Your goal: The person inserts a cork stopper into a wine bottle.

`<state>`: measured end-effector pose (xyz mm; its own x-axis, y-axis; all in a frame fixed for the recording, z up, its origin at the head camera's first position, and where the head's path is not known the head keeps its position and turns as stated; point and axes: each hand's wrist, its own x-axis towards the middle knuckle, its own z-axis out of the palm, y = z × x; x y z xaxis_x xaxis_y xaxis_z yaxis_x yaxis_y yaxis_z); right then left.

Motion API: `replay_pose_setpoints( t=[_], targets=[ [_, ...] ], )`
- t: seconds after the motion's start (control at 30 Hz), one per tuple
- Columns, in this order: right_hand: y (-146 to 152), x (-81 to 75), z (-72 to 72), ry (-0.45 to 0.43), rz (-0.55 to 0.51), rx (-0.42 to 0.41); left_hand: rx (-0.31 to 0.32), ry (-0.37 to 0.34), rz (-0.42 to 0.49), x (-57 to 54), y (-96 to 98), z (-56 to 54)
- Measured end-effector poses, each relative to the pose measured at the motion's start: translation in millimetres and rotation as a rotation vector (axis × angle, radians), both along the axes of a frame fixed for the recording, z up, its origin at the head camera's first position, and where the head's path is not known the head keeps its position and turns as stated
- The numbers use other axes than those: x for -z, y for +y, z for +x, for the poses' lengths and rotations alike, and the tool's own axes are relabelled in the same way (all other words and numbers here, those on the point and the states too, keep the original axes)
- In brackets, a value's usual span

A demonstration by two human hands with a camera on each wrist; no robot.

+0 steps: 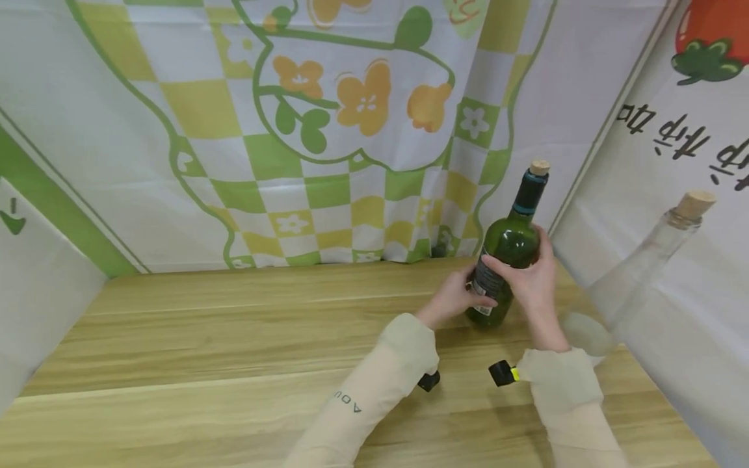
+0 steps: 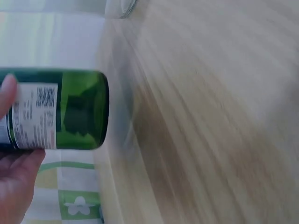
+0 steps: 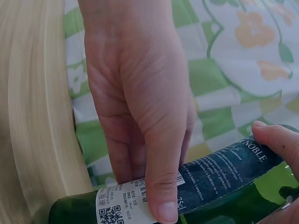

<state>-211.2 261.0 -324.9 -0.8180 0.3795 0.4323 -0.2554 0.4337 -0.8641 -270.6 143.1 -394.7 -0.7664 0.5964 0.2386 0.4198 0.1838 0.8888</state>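
Observation:
A green glass wine bottle [image 1: 515, 242] with a cork in its neck stands slightly tilted between both hands at the table's right rear. My left hand [image 1: 453, 299] grips it low, its thumb across the printed back label [image 2: 35, 116]. Higher up, my right hand [image 1: 535, 276] holds the bottle's body, the thumb lying over the dark part of the label. In the right wrist view the left hand [image 3: 140, 93] reaches down onto the label, while the right thumb [image 3: 278, 140] shows at the right edge. The bottle's base is close over the tabletop in the left wrist view.
A tall clear glass bottle [image 1: 638, 279] with a cork stands at the right, beside the right forearm. Behind the wooden table [image 1: 234, 338] hangs a green-and-yellow checked curtain [image 1: 328, 201]. A white printed wall panel [image 1: 673, 169] borders the right side. Small black blocks [image 1: 502, 373] sit at the wrists.

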Motion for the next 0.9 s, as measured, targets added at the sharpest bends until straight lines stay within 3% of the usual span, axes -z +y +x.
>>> replay_pose_setpoints(
  t=[0.2, 0.37, 0.5, 0.67, 0.8, 0.9],
  targets=[
    [2, 4.4, -15.4, -0.02, 0.002, 0.053, -0.152, 0.014, -0.014, -0.8, 6.9, 2.2],
    [4, 7.4, -22.3, -0.081, 0.009, 0.116, -0.3, 0.037, -0.112, -3.1, 13.9, 7.6],
    [7, 9.3, -25.4, -0.105, -0.021, 0.133, -0.365, 0.076, -0.166, -5.0, 18.0, 11.0],
    [9, 9.0, -27.4, -0.132, -0.013, 0.12, -0.35, 0.102, -0.146, -0.8, 17.6, 7.4],
    [9, 7.5, -25.7, -0.19, -0.002, 0.106, -0.245, 0.065, -0.115, 5.2, 11.6, 2.2],
    [5, 6.1, -19.7, -0.203, 0.022, 0.126, -0.156, -0.023, -0.107, 9.4, 0.8, -0.1]
  ],
)
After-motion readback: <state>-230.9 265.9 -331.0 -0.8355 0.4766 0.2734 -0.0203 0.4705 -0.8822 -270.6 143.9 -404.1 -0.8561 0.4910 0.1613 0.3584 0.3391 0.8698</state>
